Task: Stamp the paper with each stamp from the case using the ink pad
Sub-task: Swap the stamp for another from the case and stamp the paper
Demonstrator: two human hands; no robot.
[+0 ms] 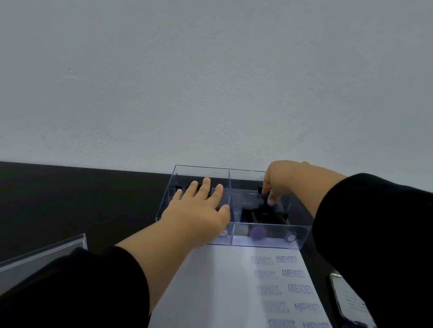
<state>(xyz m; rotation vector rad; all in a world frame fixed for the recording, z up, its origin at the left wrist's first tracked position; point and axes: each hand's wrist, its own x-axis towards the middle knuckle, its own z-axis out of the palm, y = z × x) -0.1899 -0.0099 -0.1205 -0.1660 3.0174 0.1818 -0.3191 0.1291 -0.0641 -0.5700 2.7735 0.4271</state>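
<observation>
Black table [68, 205] runs right up to the wall. On it, far centre, sits the clear case [305, 220], split into two compartments. Just near of that lies the paper [215, 290], touching the case's front, blue stamp prints down its right side. Near left, a clear lid [27, 258]. Near right edge, an ink pad [349, 298].
</observation>
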